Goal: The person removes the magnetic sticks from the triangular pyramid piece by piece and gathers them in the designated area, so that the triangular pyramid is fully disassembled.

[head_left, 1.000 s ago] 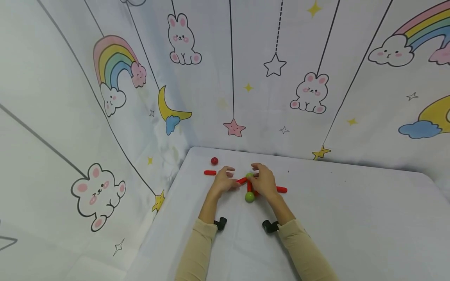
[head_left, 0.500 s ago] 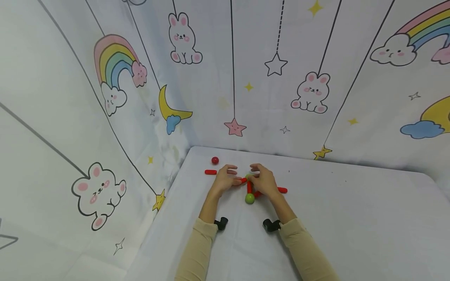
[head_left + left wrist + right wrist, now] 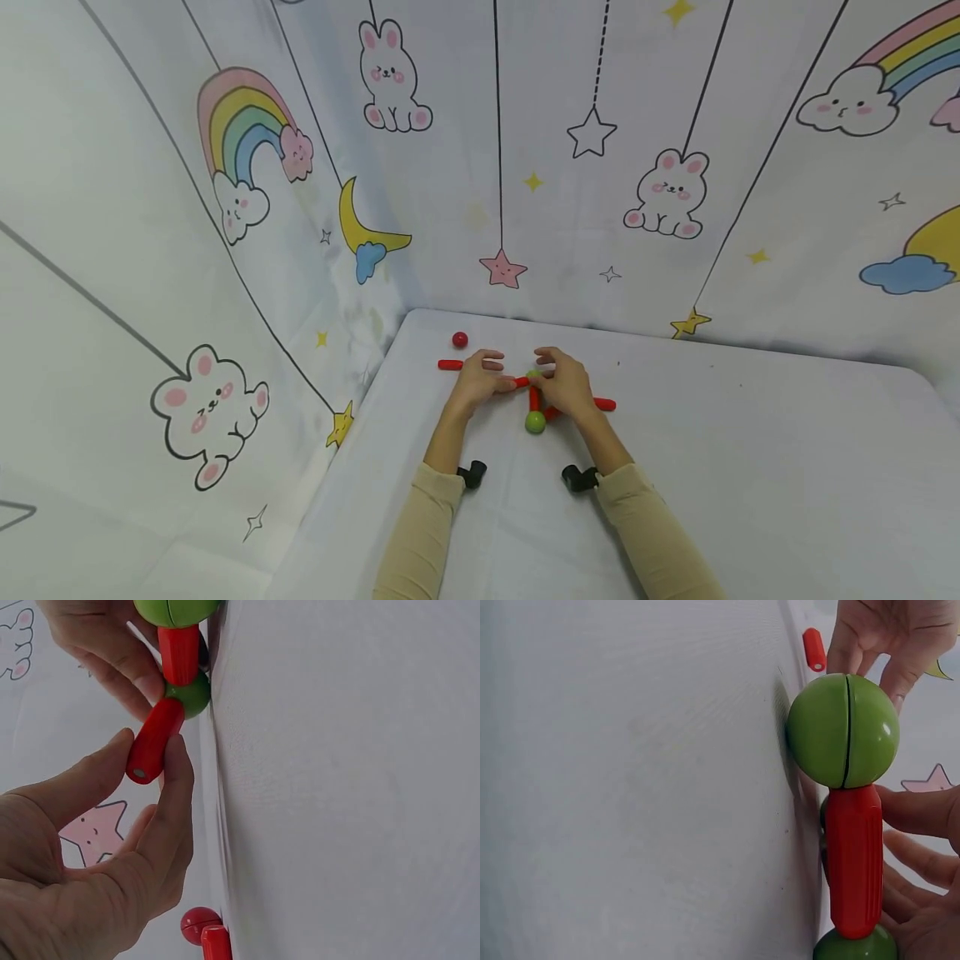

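Observation:
My left hand pinches a red magnetic rod between thumb and fingers. One rod end meets the far green ball; the free end shows a small metal disc. My right hand holds that far ball between thumb and fingers, partly hiding it in the head view. Another red rod joins it to the near green ball. From the near ball a further red rod runs to another green ball, which my right hand hides in the head view.
A loose red ball and a red rod lie beyond my left hand. One more red rod sticks out right of my right hand. The white table meets a printed curtain behind and at the left.
The left hand's rod has shifted slightly right and come up against the far green ball. The right hand stays nearly in place.

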A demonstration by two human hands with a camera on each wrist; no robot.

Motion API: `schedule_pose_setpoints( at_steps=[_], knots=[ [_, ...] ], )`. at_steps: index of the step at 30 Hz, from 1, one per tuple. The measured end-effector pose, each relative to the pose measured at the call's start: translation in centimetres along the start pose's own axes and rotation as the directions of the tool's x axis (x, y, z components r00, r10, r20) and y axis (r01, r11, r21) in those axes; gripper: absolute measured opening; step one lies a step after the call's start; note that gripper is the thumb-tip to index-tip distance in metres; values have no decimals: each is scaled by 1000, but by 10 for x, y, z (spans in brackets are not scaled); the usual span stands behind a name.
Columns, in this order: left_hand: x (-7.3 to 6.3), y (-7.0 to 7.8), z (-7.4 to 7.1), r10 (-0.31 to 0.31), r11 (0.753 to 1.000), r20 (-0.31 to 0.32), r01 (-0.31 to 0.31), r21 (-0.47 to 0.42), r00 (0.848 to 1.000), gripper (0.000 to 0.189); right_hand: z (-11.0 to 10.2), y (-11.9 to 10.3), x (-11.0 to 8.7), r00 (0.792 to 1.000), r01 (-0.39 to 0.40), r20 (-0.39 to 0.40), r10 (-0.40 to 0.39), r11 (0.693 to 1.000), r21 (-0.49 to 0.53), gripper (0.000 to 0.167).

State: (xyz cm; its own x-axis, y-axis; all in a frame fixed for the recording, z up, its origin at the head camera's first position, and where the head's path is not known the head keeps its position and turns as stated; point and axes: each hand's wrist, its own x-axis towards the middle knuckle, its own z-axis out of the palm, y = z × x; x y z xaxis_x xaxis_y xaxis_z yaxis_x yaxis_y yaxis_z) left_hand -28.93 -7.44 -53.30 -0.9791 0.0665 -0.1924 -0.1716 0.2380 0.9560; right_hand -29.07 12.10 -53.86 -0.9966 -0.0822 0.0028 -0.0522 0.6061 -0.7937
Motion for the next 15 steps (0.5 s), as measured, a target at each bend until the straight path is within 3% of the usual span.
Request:
schedule_pose_setpoints(
  at_steps=[7,15],
  knots=[
    [-1,0,-6,5,1000,-10,-5,-2,1000,59,-2,-1,1,1000,-18,10,18,1000,-17,53],
    [-4,3,-32,32,999,-3,-32,-9,999,64,-5,2,3,999,-42,1,42,998,-54,52]
  ],
)
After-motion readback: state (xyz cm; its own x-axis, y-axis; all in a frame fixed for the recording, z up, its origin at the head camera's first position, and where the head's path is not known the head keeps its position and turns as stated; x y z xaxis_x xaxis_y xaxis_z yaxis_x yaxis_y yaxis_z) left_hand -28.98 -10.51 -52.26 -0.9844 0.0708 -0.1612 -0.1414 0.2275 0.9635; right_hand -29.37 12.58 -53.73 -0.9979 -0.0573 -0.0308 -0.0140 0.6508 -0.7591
